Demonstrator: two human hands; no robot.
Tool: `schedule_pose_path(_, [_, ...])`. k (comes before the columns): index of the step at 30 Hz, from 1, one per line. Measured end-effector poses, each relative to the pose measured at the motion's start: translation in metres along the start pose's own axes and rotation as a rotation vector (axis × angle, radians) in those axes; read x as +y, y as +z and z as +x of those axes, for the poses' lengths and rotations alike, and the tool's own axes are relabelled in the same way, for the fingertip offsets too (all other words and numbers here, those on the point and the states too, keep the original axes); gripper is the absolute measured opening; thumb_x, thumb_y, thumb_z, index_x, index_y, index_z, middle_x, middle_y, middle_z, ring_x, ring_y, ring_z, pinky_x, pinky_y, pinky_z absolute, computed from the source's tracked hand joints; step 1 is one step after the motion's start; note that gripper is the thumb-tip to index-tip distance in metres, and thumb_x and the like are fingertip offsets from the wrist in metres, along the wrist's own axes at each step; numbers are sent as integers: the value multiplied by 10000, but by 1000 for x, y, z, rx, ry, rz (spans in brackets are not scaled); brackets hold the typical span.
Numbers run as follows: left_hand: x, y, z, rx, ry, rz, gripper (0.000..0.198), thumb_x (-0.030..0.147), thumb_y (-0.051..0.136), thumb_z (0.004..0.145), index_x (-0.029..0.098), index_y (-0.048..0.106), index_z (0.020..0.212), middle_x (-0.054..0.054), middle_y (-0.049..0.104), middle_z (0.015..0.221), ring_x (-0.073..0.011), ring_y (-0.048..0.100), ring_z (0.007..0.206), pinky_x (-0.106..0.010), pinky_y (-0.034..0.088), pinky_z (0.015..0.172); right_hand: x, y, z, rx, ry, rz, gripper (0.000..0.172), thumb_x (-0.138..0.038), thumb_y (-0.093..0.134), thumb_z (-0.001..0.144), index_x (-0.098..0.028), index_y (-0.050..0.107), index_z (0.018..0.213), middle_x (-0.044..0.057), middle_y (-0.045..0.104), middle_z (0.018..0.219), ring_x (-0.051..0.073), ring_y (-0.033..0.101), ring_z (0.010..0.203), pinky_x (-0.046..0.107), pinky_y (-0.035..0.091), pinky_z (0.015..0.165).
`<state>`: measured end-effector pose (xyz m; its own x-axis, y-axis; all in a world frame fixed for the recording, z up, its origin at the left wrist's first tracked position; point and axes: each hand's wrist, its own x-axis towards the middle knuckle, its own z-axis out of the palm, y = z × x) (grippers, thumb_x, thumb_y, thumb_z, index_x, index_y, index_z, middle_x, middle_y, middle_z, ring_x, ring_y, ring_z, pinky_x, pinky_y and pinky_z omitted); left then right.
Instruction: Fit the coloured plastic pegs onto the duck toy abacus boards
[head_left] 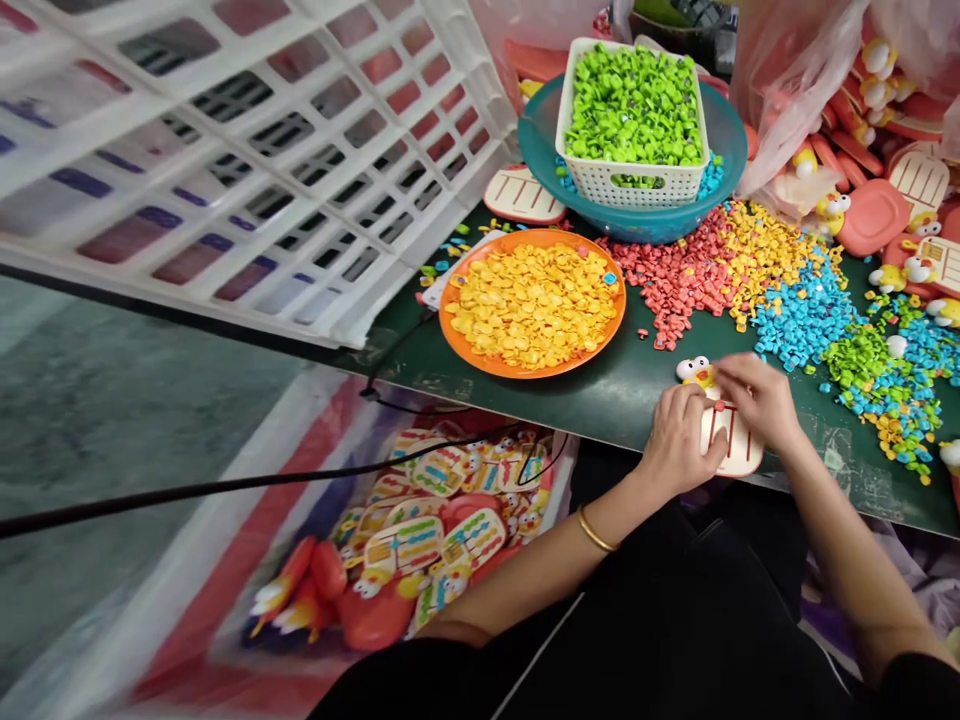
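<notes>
A cream toy board [739, 452] with red-lined slots and a yellow duck head with big white eyes [696, 371] lies at the table's front edge. My left hand [679, 440] grips it from the left, thumb across its face. Over its upper right part is my right hand [761, 400], fingers pinched together; what they hold, if anything, is hidden. A small red piece [719, 406] shows on the board between both hands. Close by on the tabletop are heaps of small red pieces [675, 290], blue pieces [799, 315] and green pieces [862, 355].
An orange plate [448, 318] of yellow pieces stands left of my hands. Behind it, a white basket [637, 172] of green pieces sits in a blue bowl [536, 130]. A white crate [337, 300] leans at left. Filled boards [405, 545] lie in a bag below, near a black cable [225, 488].
</notes>
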<state>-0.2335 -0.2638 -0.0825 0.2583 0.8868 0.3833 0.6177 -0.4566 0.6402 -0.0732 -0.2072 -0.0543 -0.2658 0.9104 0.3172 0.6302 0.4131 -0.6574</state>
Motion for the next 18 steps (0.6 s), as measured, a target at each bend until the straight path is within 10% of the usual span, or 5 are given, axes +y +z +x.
schedule_pose_path(7, [-6, -4, 0, 79, -34, 45, 266, 303, 604, 844, 161, 523, 1053, -135, 544, 1106, -298, 503, 1068, -462, 460, 934, 19, 21, 103, -157, 284, -489, 211, -195, 530, 919, -143, 728, 967, 153, 665, 1029, 251, 621, 901, 347, 473, 791])
schedule_pose_path(18, [-16, -16, 0, 21, -22, 85, 408, 312, 555, 901, 196, 577, 1291, -125, 596, 1185, -301, 488, 1145, -483, 411, 997, 4, -20, 15, -35, 106, -190, 167, -270, 562, 907, -216, 720, 891, 64, 705, 876, 206, 633, 800, 322, 492, 738])
